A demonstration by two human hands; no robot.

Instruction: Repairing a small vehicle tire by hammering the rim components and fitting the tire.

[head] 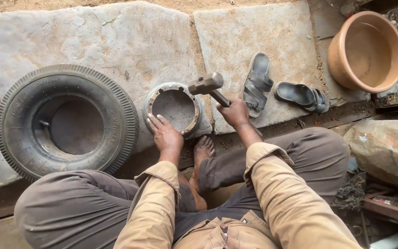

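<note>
The left hand (166,133) lay flat, fingers spread, on the near edge of a round metal wheel rim (173,107), pressing on it and gripping nothing. The rim sat on a grey stone slab (116,41), directly ahead of that hand. The right hand (234,113) was closed round the handle of a hammer (208,86), whose steel head hung just above the rim's right edge, up and to the left of the fist. Well to the left of the left hand lay a black rubber tyre (65,121), flat on the slab. Beyond and to the right of the right hand lay two dark sandals (277,90), and farther right stood a terracotta-coloured basin (367,50).
</note>
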